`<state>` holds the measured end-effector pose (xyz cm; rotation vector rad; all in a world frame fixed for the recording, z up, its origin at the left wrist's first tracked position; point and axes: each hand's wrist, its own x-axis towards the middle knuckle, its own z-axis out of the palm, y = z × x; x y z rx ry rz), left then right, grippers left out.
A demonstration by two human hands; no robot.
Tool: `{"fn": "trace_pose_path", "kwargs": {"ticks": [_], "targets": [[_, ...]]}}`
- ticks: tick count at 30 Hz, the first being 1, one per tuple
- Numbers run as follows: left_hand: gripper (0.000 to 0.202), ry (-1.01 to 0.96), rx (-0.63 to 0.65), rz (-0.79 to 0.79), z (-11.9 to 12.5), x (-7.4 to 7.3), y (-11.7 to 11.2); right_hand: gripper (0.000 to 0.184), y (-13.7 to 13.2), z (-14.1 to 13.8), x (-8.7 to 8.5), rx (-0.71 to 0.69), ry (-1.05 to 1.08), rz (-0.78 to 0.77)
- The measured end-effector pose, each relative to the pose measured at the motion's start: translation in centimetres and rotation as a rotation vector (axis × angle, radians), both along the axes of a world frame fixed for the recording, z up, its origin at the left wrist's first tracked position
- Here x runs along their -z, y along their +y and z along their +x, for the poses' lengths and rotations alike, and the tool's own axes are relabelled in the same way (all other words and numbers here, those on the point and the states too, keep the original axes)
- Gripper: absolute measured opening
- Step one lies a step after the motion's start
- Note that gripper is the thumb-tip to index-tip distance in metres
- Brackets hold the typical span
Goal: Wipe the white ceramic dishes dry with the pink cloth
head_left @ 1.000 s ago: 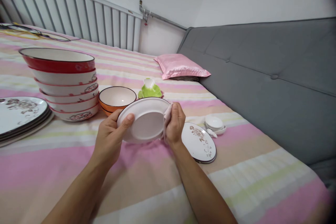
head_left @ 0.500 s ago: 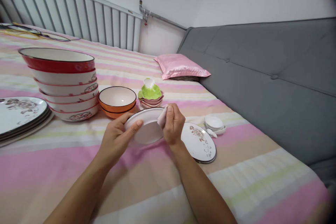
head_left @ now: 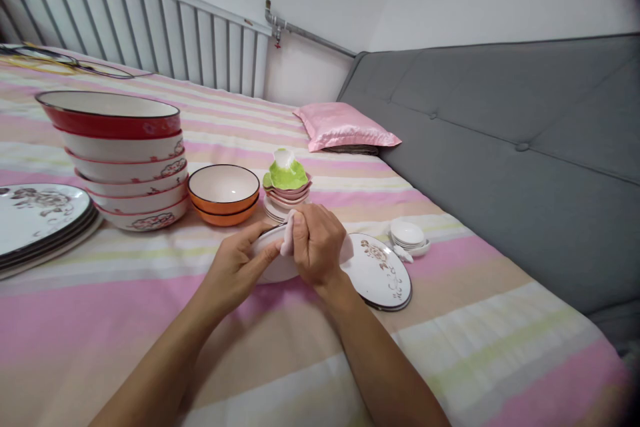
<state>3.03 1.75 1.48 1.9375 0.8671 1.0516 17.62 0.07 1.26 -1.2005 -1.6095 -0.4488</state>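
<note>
Our left hand grips a dark-rimmed plate above the bed; our right hand pinches a pale cloth at its edge; wiping seems unfinished; whether the stacked bowls are done, we cannot tell.

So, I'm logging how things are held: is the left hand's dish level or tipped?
Tipped: the white dish in the left hand turns its pale side toward the camera.

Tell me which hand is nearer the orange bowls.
Left. The left hand is in front of the bowls, slightly to their right; the right hand is also in front, but farther right.
</note>
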Motion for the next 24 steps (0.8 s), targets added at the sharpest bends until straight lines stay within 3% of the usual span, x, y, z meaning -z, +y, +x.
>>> {"fn": "trace_pose_path", "kwargs": {"ticks": [7,13,18,24], "targets": [[0.030,0.091,-0.141,0.330,0.2,0.0,-0.8,0.023,-0.7,-0.1,-0.7,-0.076,0.152,0.042],[0.024,0.419,0.008,0.747,0.1,-0.3,-0.9,0.030,-0.5,0.8,-1.5,-0.088,0.643,0.105],[0.022,0.830,0.217,0.630,0.6,-0.9,-2.1,0.037,-0.3,1.8,-3.0,-0.197,0.877,0.210],[0.019,0.975,0.228,0.438,0.7,-1.4,-4.0,0.032,-0.3,2.9,-3.3,-0.201,1.132,0.190]]}}
